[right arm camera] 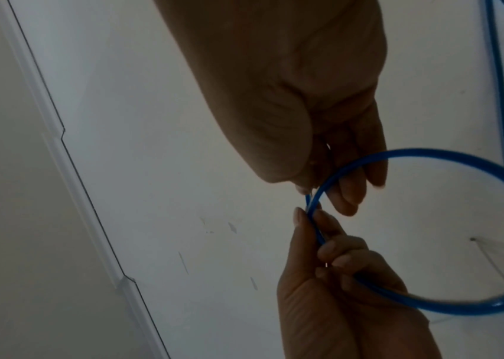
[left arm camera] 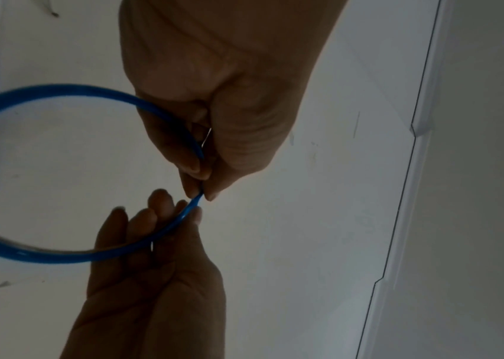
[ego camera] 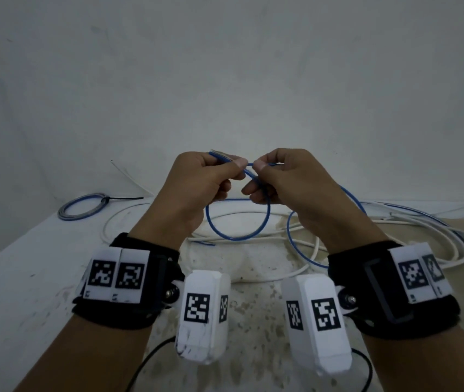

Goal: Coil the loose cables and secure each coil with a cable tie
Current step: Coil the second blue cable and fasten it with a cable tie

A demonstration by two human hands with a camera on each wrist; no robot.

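**Blue cable held in a single loop above the desk**

Both hands are raised over the middle of the desk, close together, thumbs nearly meeting. The left hand [ego camera: 197, 182] pinches the blue cable [ego camera: 236, 222] between thumb and forefinger, its other fingers curled in round the strand; a short cut end pokes out past the knuckles on the far side. The right hand [ego camera: 287, 182] pinches the same cable just beside it — thumb and forefinger closed on the strand, the remaining fingers loosely bent beneath. Between and below the two hands hangs one round loop of the cable, clear of the surface.

From the right hand the cable runs off toward the right edge of the desk and down into a loose heap of white cables [ego camera: 412, 233] that sprawls across the middle and right of the top. More white cable arcs behind the left wrist.

Near the far left corner lies a finished coil [ego camera: 82, 207], blue and grey, flat on the desk with a black cable tie [ego camera: 123, 198] cinched round it, the tail sticking out to the right. Just behind it a thin white strip [ego camera: 129, 176] leans against the wall [ego camera: 225, 66].

The desk [ego camera: 27, 267] is white at its left, stained and speckled brown toward the centre.
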